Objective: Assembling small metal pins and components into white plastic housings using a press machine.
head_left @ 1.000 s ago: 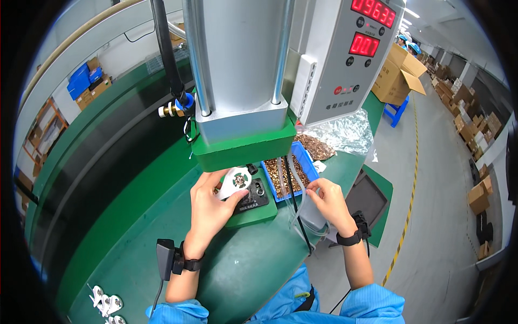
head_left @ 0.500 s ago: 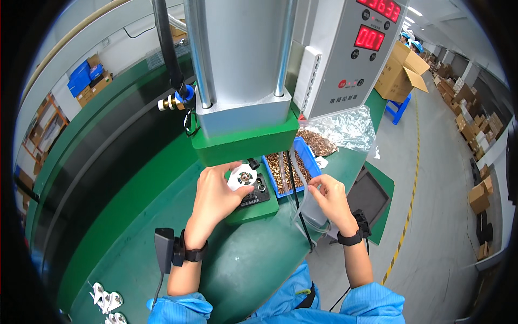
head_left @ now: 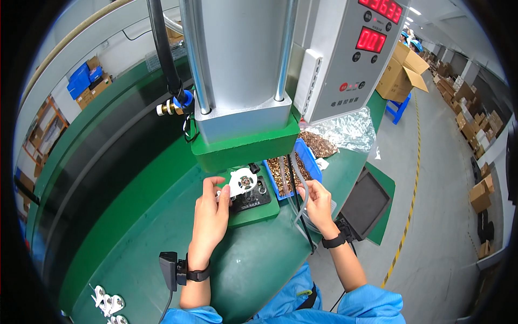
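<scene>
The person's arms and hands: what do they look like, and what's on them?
The left hand and right hand are ungloved. Bright-blue sleeves end below black wristbands, each carrying a black device; a thin dark cable leaves the left one.

A green workbench carried a blue parts bin, a press base, packaging and white lobed pieces.
The green press base sat just left of the bin. Right behind the bin lay a heap of small copper-coloured metal parts; whether they were loose or bagged could not be told. Behind and to the right of the bin, a crumpled clear plastic bag spread over the bench, and a white scrap lay by its right edge. Well to the near left of the bin, the white pieces formed a loose cluster, partly out of view.
</scene>
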Tool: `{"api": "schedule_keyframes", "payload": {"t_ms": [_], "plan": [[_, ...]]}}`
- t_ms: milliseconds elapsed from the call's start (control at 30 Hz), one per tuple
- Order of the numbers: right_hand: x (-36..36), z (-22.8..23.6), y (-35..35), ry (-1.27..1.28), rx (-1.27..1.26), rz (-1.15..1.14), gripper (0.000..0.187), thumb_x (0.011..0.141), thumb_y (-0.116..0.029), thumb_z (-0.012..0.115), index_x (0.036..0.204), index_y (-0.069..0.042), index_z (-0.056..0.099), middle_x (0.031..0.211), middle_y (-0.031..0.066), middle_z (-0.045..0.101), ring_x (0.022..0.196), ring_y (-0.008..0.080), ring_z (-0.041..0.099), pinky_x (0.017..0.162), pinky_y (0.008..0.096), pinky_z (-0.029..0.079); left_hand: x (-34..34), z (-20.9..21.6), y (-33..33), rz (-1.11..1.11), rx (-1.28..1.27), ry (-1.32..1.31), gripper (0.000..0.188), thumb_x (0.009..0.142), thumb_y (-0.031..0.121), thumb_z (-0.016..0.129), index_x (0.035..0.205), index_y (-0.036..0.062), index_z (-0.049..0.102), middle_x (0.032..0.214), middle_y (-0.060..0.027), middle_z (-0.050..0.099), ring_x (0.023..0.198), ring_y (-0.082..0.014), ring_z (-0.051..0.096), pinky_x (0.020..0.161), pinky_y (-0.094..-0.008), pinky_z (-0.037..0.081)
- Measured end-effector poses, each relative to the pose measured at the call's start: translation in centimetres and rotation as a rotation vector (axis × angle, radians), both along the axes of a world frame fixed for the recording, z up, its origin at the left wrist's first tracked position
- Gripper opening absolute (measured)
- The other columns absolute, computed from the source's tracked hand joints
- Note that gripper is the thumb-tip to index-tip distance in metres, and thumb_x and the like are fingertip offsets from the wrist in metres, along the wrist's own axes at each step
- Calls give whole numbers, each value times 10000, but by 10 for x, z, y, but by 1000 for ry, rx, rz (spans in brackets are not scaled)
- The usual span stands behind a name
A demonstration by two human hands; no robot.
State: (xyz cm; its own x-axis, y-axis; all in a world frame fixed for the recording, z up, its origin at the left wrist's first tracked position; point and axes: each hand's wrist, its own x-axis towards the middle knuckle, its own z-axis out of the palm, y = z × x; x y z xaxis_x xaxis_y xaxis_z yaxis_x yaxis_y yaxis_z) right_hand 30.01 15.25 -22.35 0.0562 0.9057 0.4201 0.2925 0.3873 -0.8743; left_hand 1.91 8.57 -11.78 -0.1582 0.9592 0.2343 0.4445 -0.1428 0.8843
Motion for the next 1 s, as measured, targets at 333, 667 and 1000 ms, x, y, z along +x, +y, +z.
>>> {"api": "schedule_keyframes", "payload": {"t_ms": [333,667,1000], "plan": [[4,81,2,-83,79,206,136,927,-28,719,1051,20,752,913,99,743,764,137,695,696,281,550,-4,-4,3,-91,-144,-372,126,1081,173,543,1007,72,545,713,83,446,626,-16,356,541,-213,298],[-40,104,11,-111,79,505,146,897,-65,781,1032,-9,768,904,77,696,799,163,678,698,293,534,-6,3,1,-96,-108,-329,127,1050,150,581,1002,36,609,680,70,527,596,-10,425,520,-207,357],[-80,123,23,-271,107,487,197,873,-160,800,887,23,731,762,105,619,631,176,556,588,323,436,-4,7,1,-60,-124,-298,165,1058,207,605,1008,51,628,700,82,541,628,-2,433,545,-202,389]]}}
